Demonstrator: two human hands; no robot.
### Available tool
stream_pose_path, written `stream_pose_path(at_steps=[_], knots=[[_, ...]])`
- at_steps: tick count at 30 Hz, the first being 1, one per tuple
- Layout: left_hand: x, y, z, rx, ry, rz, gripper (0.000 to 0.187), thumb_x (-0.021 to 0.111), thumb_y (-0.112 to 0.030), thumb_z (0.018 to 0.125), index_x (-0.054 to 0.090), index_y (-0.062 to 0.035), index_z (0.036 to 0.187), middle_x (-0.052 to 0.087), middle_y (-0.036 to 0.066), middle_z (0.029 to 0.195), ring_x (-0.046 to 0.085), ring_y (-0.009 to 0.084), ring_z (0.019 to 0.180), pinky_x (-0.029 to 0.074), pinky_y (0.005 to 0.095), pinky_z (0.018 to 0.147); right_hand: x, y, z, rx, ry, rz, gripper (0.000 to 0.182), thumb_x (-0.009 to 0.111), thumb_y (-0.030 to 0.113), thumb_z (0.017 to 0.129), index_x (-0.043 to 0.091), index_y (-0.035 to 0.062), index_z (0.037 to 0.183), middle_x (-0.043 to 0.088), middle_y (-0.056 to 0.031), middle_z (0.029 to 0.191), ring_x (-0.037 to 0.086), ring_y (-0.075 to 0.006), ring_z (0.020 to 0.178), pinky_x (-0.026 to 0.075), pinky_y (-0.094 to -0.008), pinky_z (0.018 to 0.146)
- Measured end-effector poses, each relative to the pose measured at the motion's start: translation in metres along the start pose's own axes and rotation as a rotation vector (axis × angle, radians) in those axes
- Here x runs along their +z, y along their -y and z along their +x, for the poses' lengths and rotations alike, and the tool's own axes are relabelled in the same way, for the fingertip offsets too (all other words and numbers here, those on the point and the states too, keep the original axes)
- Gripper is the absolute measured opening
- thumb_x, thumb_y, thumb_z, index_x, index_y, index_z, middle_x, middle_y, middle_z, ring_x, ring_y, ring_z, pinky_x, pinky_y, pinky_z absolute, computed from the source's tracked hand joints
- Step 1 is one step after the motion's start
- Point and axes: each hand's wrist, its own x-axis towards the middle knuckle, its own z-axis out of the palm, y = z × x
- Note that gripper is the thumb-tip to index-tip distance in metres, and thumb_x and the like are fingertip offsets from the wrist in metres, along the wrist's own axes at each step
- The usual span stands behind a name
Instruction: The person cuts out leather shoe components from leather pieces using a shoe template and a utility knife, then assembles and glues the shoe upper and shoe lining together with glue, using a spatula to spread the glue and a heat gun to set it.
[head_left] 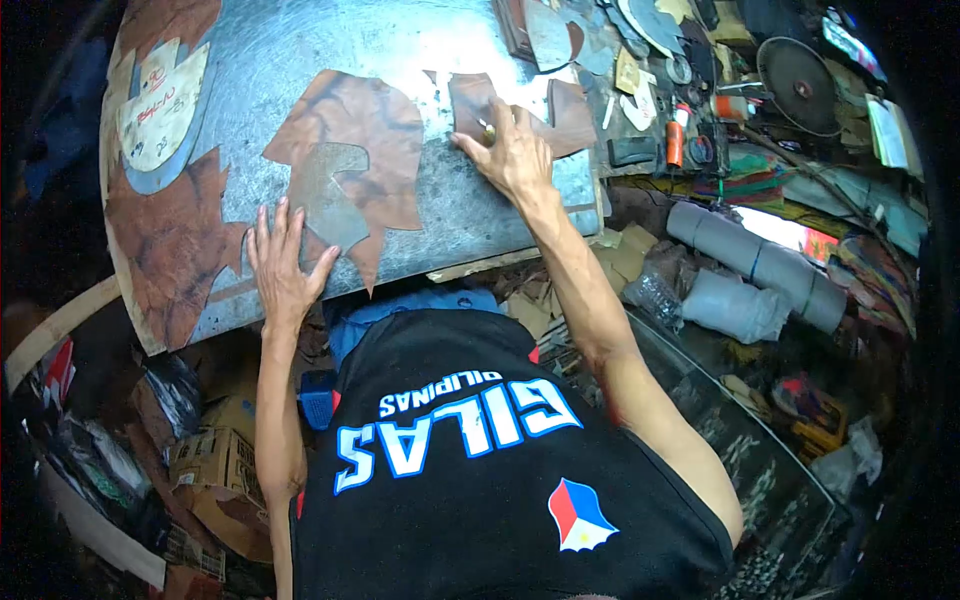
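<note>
Got the grey flat piece lying roughly near-to-far on the brown sheet, just right of the closer left hand with fingers spread, and well left of the right hand with thumb and forefinger apart by something shiny, can't tell if gripped.

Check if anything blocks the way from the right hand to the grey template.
Nothing visible stands between the right hand and the grey template; only flat brown leather and bare tabletop lie between them.
</note>
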Motion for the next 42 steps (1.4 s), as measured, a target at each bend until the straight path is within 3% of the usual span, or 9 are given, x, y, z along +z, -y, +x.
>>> stream_pose_path(at_steps=[4, 7, 11, 20, 21, 26, 28, 34, 42], knots=[[-0.004, -0.002, 0.003, -0.015, -0.006, -0.017, 0.066, 0.075, -0.041, 0.079, 0.056, -0.0049, 0.131, 0.041, 0.013, 0.15, 0.03, 0.0381, 0.142, 0.023, 0.0555, 0.113, 0.018, 0.009, 0.035, -0.001, -0.016, -0.102, 0.08, 0.069, 0.062, 0.077, 0.047, 0.001, 0.124, 0.051, -0.033, 0.111, 0.066, -0.0466, 0.086, 0.054, -0.052, 0.071], [-0.005, -0.004, 0.003, -0.023, 0.002, -0.041, 0.066, 0.075, -0.042, 0.079, 0.056, -0.0049, 0.131, 0.041, 0.013, 0.15, 0.031, 0.0376, 0.141, 0.022, 0.0544, 0.114, 0.013, 0.011, 0.05, 0.068, 0.048, -0.113, 0.074, 0.065, 0.056, 0.079, 0.049, 0.0003, 0.124, 0.056, -0.0349, 0.107, 0.065, -0.0478, 0.091, 0.054, -0.0515, 0.078], [-0.006, -0.003, 0.002, -0.055, -0.008, -0.058, 0.066, 0.074, -0.042, 0.079, 0.057, -0.0054, 0.13, 0.041, 0.012, 0.15, 0.031, 0.037, 0.141, 0.023, 0.0545, 0.114, -0.007, 0.011, 0.062, 0.244, 0.131, 0.085, 0.075, 0.065, 0.049, 0.073, 0.055, -0.0022, 0.127, 0.065, -0.0306, 0.11, 0.063, -0.0403, 0.107, 0.05, -0.0446, 0.092], [-0.005, -0.003, 0.002, -0.032, -0.018, -0.142, 0.066, 0.074, -0.043, 0.078, 0.057, -0.0063, 0.131, 0.042, 0.012, 0.149, 0.029, 0.0365, 0.142, 0.023, 0.0551, 0.114, -0.006, 0.02, 0.055, 0.174, 0.152, -0.027, 0.076, 0.07, 0.054, 0.077, 0.058, -0.0032, 0.125, 0.064, -0.0313, 0.111, 0.063, -0.0422, 0.107, 0.05, -0.0441, 0.092], [-0.005, -0.002, 0.001, -0.039, -0.008, -0.124, 0.066, 0.074, -0.043, 0.079, 0.057, -0.0063, 0.131, 0.042, 0.012, 0.15, 0.029, 0.0364, 0.142, 0.022, 0.0552, 0.114, -0.008, 0.024, 0.051, 0.202, 0.124, -0.052, 0.066, 0.068, 0.052, 0.079, 0.063, -0.0012, 0.118, 0.065, -0.0302, 0.108, 0.063, -0.0429, 0.104, 0.05, -0.0483, 0.089], [-0.003, 0.001, 0.0, -0.039, -0.001, -0.109, 0.066, 0.073, -0.043, 0.08, 0.055, -0.0066, 0.133, 0.039, 0.011, 0.152, 0.027, 0.0363, 0.143, 0.021, 0.055, 0.114, -0.033, -0.039, 0.04, 0.345, -0.157, -0.041, 0.057, 0.074, 0.045, 0.077, 0.066, 0.0044, 0.116, 0.066, -0.0239, 0.108, 0.064, -0.0407, 0.1, 0.051, -0.0479, 0.087], [-0.003, 0.002, -0.001, -0.037, 0.001, -0.108, 0.066, 0.073, -0.043, 0.08, 0.055, -0.0067, 0.133, 0.039, 0.011, 0.152, 0.027, 0.0362, 0.143, 0.021, 0.055, 0.114, -0.039, -0.065, 0.04, 0.353, -0.207, -0.209, 0.067, 0.076, 0.046, 0.074, 0.061, 0.0033, 0.123, 0.065, -0.0254, 0.111, 0.063, -0.0421, 0.103, 0.051, -0.047, 0.089], [-0.004, 0.001, 0.001, -0.039, 0.002, -0.108, 0.066, 0.073, -0.041, 0.08, 0.054, -0.0065, 0.133, 0.039, 0.011, 0.152, 0.028, 0.0364, 0.143, 0.022, 0.0556, 0.114, -0.027, -0.112, 0.053, 0.404, -0.004, -0.169, 0.076, 0.074, 0.053, 0.07, 0.06, 0.0003, 0.124, 0.064, -0.0297, 0.115, 0.062, -0.0419, 0.109, 0.05, -0.0462, 0.092], [-0.004, 0.0, 0.001, -0.028, -0.016, -0.115, 0.065, 0.074, -0.039, 0.08, 0.055, -0.0061, 0.132, 0.04, 0.012, 0.151, 0.029, 0.037, 0.143, 0.022, 0.0562, 0.113, -0.041, -0.159, 0.057, 0.418, 0.072, 0.21, 0.066, 0.071, 0.048, 0.074, 0.065, -0.003, 0.116, 0.071, -0.0214, 0.095, 0.069, -0.0311, 0.088, 0.052, -0.0381, 0.079]])
